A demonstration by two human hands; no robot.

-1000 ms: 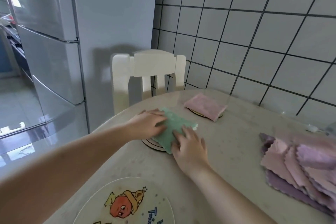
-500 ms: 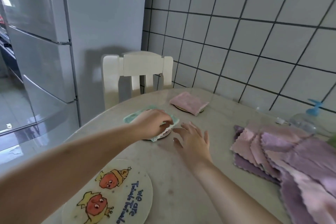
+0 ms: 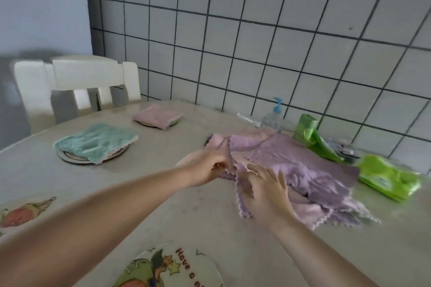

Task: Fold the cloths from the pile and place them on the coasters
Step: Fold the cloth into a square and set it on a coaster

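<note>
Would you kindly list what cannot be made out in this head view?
- Pile of cloths: the count, since layers overlap.
- Left hand: its fingertips, hidden in cloth folds.
- Green packet: its print, blurred.
- Printed coaster: its picture, cut by the bottom edge.

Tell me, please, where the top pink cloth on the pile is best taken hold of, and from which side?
Judging by its pose, take the top pink cloth by its scalloped near edge, coming from the pile's left front. That edge lies loose and lifted off the layers beneath. The left hand already pinches it there; the right hand rests beside it.
</note>
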